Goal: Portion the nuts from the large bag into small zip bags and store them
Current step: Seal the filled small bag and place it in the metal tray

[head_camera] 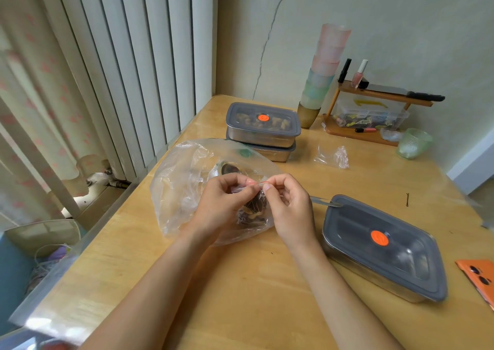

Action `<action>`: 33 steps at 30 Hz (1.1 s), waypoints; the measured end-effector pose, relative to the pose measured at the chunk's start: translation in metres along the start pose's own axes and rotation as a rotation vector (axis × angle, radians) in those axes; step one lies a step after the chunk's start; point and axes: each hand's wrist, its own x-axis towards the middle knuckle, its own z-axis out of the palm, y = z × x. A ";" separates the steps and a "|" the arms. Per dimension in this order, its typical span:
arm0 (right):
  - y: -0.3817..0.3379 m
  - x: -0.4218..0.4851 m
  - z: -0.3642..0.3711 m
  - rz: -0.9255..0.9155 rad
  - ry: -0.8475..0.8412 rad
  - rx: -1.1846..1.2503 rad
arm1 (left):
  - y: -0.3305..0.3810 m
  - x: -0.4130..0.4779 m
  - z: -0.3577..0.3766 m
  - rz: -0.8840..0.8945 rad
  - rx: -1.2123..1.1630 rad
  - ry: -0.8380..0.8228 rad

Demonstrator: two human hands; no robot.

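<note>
Left hand (pixel 224 202) and right hand (pixel 288 205) each pinch the red-lined top edge of a zip bag (pixel 260 202) between thumb and fingertips, close together. The zip bag hangs between them with dark and pale nuts (pixel 251 214) in its bottom. It is just above the large bag (pixel 181 183), which lies crumpled on the worktop (pixel 240 282) with a spoon (pixel 230 169) inside. A lidded steel box (pixel 382 245) sits right of the hands. Two stacked boxes (pixel 262 123) stand behind, an empty bag (pixel 332 157) near them.
</note>
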 end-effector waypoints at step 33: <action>0.003 0.006 -0.008 0.015 -0.039 -0.129 | -0.003 0.002 -0.001 0.053 -0.001 0.029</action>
